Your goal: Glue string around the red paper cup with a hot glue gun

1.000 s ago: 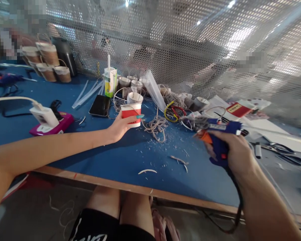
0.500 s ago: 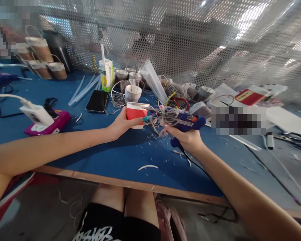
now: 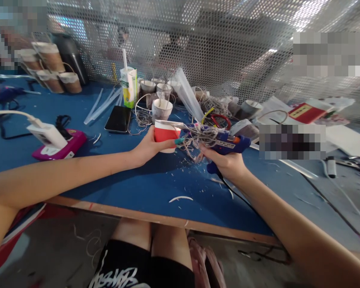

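Wrapped around the side of a red and white paper cup [image 3: 165, 135] is my left hand [image 3: 148, 147], its thumb with a teal nail across the front. My right hand [image 3: 228, 162] grips a blue glue gun [image 3: 228, 142] whose front end points left toward the cup. Tangled grey string [image 3: 205, 136] covers the gun's front, so I cannot tell exactly where the nozzle meets the cup. A pale strip lies along the cup's rim. A black cord runs down from the gun's handle.
Behind the cup stand several white paper cups [image 3: 162, 109], a drink carton [image 3: 129, 88] and clear glue sticks [image 3: 186, 94]. A phone [image 3: 118, 119] and a purple power strip [image 3: 60, 148] lie left. Scissors [image 3: 352, 163] and a marker [image 3: 331, 167] are at the right. White scraps litter the front.
The whole view has shifted slightly, so everything appears a little farther right. Both hands keep their hold on the cup and the glue gun.
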Available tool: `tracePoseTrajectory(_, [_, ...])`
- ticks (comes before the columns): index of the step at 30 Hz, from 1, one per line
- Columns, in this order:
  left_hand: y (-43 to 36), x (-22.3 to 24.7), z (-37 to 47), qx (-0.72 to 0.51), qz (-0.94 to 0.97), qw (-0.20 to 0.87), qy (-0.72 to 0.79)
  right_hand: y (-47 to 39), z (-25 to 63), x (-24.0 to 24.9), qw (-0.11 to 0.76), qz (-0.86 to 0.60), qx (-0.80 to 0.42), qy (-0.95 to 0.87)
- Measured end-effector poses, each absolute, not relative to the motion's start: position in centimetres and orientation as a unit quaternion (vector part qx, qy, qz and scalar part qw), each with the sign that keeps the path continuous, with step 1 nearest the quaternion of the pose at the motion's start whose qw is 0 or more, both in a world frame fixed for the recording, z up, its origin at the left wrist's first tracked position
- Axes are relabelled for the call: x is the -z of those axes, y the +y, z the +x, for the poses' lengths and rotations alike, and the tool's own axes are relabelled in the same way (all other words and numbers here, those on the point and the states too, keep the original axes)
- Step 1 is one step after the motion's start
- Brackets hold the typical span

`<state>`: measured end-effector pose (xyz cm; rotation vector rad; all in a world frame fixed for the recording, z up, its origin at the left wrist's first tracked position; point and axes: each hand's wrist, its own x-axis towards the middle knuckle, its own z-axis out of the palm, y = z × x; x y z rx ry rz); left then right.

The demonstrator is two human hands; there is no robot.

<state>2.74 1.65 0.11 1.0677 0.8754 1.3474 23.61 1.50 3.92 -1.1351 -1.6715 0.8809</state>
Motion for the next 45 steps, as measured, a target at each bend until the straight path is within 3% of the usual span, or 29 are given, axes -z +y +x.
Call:
tracePoseTrajectory(35, [1.8, 0.0, 2.4, -0.567, 0.457, 0.584, 0.358, 1.5, 23.7, -3.8, 0.44, -0.477, -0.347, -0.677])
tracePoseTrajectory(38, [1.8, 0.2, 2.5, -0.584, 0.467, 0.564, 0.35, 1.5, 23.9, -3.9, 0.447, -0.487, -0.302, -0.687])
tracePoseTrajectory(43, [1.8, 0.5, 2.3, -0.566, 0.528, 0.476, 0.418, 2.2, 24.9, -4.1, 0.437, -0.552, -0.084, -0.705])
tracePoseTrajectory(45, [1.9, 0.7, 1.8, -0.544, 0.537, 0.452, 0.46, 2.9, 25.5, -3.9, 0.44, -0.586, -0.086, -0.676])
